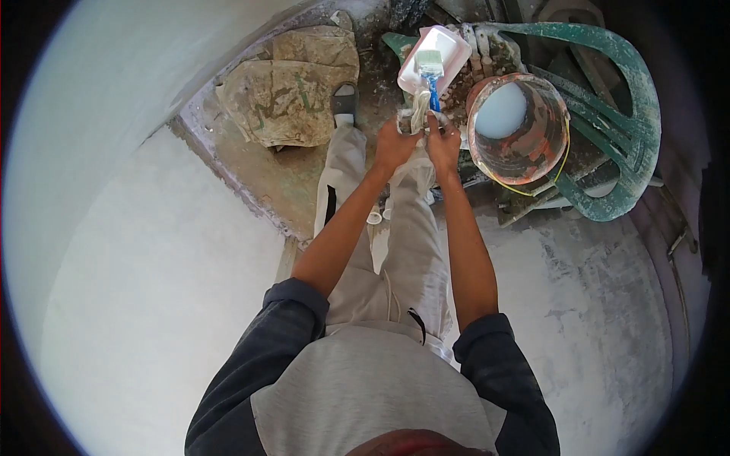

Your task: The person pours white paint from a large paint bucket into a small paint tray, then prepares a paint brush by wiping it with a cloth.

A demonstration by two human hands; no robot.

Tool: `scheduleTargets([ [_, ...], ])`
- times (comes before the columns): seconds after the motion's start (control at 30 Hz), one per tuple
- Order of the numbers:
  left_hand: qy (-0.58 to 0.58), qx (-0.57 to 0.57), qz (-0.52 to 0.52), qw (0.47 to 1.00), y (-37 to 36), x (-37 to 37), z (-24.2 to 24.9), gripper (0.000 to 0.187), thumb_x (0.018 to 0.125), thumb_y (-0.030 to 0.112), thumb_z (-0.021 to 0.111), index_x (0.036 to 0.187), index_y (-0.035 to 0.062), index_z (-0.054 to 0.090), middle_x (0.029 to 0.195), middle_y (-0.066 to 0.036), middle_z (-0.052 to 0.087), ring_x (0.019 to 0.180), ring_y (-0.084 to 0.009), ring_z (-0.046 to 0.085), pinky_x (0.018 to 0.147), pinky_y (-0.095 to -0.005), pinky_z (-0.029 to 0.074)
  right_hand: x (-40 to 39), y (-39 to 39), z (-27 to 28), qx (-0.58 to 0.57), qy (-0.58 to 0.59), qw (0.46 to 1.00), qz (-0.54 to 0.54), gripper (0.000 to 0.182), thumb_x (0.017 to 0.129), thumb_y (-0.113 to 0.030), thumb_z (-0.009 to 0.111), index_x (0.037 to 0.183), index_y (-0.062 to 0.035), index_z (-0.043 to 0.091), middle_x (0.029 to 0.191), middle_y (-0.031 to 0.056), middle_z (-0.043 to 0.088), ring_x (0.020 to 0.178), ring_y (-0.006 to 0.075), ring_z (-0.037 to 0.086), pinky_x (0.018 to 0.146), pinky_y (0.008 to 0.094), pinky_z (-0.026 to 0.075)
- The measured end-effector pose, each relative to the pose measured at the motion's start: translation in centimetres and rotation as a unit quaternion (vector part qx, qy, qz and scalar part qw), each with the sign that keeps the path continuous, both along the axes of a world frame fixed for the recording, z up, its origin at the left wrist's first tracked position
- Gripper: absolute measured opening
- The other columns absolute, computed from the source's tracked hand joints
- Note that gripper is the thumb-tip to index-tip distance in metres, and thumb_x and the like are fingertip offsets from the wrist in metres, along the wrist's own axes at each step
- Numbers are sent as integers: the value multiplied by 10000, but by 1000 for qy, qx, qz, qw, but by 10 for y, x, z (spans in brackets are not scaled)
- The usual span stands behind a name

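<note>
My right hand is closed at the lower end of a blue-handled paintbrush. The brush points away from me, its pale bristles over a white-pink shallow tray. Close beside it, my left hand has its fingers closed around a pale, bunched, strip-like thing; its exact kind I cannot make out. Both hands look smeared with white. Just right of them stands a paint-stained bucket with whitish liquid inside and a yellow handle.
A green plastic chair, spattered with white, lies around the bucket's right side. Dirty folded sacking lies on the floor at left, beside my dark-shod foot. Pale walls rise on the left, and rubble lies under the tray.
</note>
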State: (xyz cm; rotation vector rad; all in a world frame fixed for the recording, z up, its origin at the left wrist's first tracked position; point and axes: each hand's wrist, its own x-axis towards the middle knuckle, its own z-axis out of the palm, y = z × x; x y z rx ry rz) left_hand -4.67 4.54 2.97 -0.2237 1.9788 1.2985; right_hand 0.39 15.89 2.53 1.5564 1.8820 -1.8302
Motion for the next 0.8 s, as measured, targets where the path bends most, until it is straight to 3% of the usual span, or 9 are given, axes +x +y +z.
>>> scheduleTargets([
  [0.03, -17, -12, -12, 1000, 1, -2, 3, 384, 824, 138, 818, 1174, 18, 715, 1066, -130, 782, 960, -184, 743, 862, -356, 562, 0, 0, -1, 3, 0, 1000, 4, 360, 990, -284, 682, 1145, 33, 750, 985, 179, 768, 902, 225, 692, 876, 369, 523],
  [0.13, -12, 0, -4, 1000, 1, -3, 5, 392, 821, 141, 821, 1175, 13, 710, 1064, -119, 783, 952, -176, 738, 857, -355, 562, -1, 1, 3, -3, -2, 1000, 2, 356, 990, -281, 681, 1139, 35, 750, 980, 181, 769, 892, 224, 687, 870, 380, 522],
  [0.23, -14, 24, 28, 999, 0, -1, -2, 399, 770, 133, 835, 1135, 15, 724, 1009, -140, 785, 913, -232, 759, 834, -375, 571, -2, 3, 0, 44, -9, 999, 25, 355, 984, -281, 693, 1132, 37, 750, 959, 185, 767, 875, 232, 683, 862, 393, 521],
  [0.47, -13, 18, 24, 999, -2, -3, -2, 395, 771, 143, 842, 1129, 20, 732, 1006, -133, 789, 905, -222, 760, 829, -370, 572, 0, 3, -6, 7, -44, 999, 7, 360, 977, -286, 704, 1126, 39, 748, 924, 196, 759, 852, 263, 691, 848, 412, 521],
  [0.53, -39, 14, 7, 999, -4, -4, -2, 380, 819, 131, 823, 1163, 12, 714, 1044, -91, 780, 919, -164, 720, 844, -338, 559, 0, 2, -8, 40, -2, 999, 16, 356, 979, -284, 700, 1115, 41, 746, 916, 194, 759, 837, 260, 688, 839, 416, 521],
  [0.63, -32, 13, 17, 999, -6, -2, -10, 409, 772, 148, 855, 1139, 19, 730, 1009, -138, 788, 909, -209, 755, 832, -369, 573, -3, 3, -2, 43, -5, 999, 17, 349, 982, -278, 689, 1105, 45, 743, 908, 198, 756, 839, 255, 686, 839, 417, 521],
  [0.8, -56, 22, 31, 998, -7, -5, -9, 410, 763, 125, 865, 1132, 9, 729, 1017, -119, 790, 914, -195, 748, 836, -361, 571, -6, 6, 3, 37, -21, 999, 27, 346, 976, -276, 685, 1093, 44, 742, 903, 211, 757, 821, 253, 703, 811, 407, 528],
])
